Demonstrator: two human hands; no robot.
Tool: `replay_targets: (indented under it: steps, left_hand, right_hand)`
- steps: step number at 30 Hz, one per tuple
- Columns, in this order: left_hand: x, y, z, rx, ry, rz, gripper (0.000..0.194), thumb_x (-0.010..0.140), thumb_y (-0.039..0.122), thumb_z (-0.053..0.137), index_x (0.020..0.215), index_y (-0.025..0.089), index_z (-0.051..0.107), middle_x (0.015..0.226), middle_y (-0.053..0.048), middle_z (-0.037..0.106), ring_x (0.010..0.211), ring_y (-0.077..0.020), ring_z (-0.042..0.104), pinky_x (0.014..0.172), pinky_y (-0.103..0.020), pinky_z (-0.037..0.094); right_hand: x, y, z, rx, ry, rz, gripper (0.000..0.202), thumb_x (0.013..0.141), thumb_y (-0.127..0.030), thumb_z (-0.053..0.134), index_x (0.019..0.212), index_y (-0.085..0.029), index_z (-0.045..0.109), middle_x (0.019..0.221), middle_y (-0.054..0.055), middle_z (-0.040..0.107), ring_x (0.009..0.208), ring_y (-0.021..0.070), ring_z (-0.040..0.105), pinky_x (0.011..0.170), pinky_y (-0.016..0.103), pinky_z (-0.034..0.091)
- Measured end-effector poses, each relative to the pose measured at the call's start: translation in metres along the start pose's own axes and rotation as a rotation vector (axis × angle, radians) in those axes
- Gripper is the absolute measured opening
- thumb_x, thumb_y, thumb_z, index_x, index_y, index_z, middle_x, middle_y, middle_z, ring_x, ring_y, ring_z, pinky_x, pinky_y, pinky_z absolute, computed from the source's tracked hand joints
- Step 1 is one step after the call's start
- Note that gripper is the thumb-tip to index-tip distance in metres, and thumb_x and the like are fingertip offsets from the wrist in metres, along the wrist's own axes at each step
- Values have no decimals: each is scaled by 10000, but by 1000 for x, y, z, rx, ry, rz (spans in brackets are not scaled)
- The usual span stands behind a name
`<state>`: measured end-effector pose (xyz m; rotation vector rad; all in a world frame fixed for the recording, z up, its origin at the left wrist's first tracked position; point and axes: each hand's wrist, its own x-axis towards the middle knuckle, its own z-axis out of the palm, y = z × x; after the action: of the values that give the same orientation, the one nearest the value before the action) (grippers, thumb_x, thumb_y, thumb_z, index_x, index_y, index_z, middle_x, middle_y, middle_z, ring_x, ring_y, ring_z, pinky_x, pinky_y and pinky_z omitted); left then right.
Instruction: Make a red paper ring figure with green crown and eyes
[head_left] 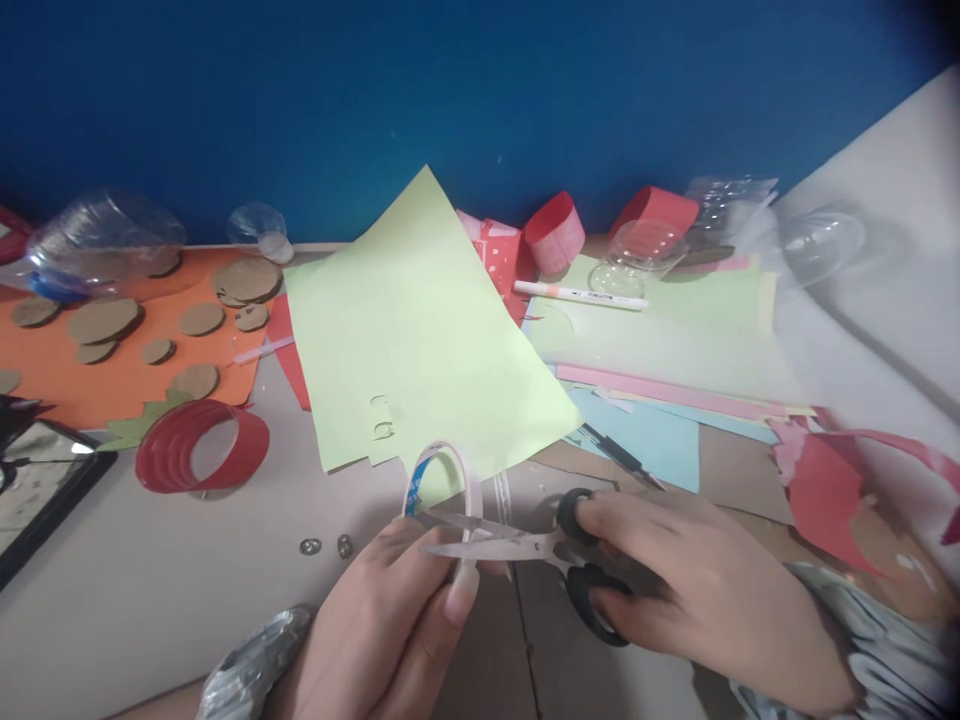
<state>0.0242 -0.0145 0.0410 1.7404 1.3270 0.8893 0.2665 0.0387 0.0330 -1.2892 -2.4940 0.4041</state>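
My left hand (pixel 382 610) grips a narrow, pale roll of tape (pixel 472 490) with blue print on the inside of its core. Black-handled scissors (pixel 525 547) are in my right hand (pixel 697 580), its fingers through the loops. Their blades are parted and point left, across the near side of the roll. Whether they touch the tape I cannot tell. Just beyond the roll lies a light green paper sheet (pixel 412 320), with small curved marks near its lower edge. Two small shiny oval pieces (pixel 310 546) rest on the table left of my left hand.
A red ring (pixel 247 450) stands at the left, near orange paper (pixel 240 270) bearing several cardboard discs (pixel 105 320). A dark-framed device (pixel 52 510) lies at the left edge. Behind my right hand are a white marker (pixel 581 295), a black pen (pixel 619 452) and blue paper (pixel 675 445).
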Motion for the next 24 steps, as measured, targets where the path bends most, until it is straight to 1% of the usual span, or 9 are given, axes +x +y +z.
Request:
replay_targets:
  steps: [2,4,9,12,16,21,24]
  left_hand:
    - [-1,-1,0,14,10,10,256,996,211,429,1132,328,612,1086,1,719,975,-199,667,858,-284,563]
    - [0,-2,-1,19,7,22,258,990,198,429,1128,322,609,1084,1,719,959,-196,669,852,-279,558]
    - [5,-2,-2,-13,-30,75,273,965,143,444,1102,320,600,945,30,730,847,-161,673,772,-230,547]
    - [4,-1,-1,9,-11,31,245,985,187,427,1071,302,625,954,6,731,859,-177,669,786,-247,557]
    - [-1,1,1,55,17,-37,257,1005,253,402,1072,294,647,1029,-25,728,885,-202,665,812,-288,579]
    - [-5,-1,2,61,26,-24,255,1009,263,410,1148,316,618,1074,-29,720,892,-209,667,807,-306,591]
    - [-4,0,1,81,41,-20,246,1010,295,420,1170,323,605,1041,-26,725,876,-216,669,802,-313,592]
  right_hand:
    - [-1,4,1,-11,-50,-77,207,772,-154,570,933,-284,575,642,-14,635,568,197,590,524,326,399]
    - [-1,7,0,-16,-88,-107,185,790,-165,571,938,-275,573,651,-10,646,570,197,595,530,328,412]
    - [0,7,-5,-41,-155,-68,213,783,-157,620,958,-277,614,662,-10,660,575,190,607,549,318,430]
    - [0,5,-7,-47,-166,-48,233,770,-152,629,961,-284,633,666,-14,663,583,190,613,549,309,421]
    - [3,4,-10,21,-226,-31,229,718,-129,598,900,-266,619,641,-25,654,561,188,602,551,298,406]
    - [3,8,-10,97,-241,-58,236,614,-96,552,792,-249,558,603,-25,620,537,194,578,518,292,372]
    - [2,9,-8,95,-234,-80,243,609,-109,531,804,-253,543,602,-27,605,523,188,557,491,289,341]
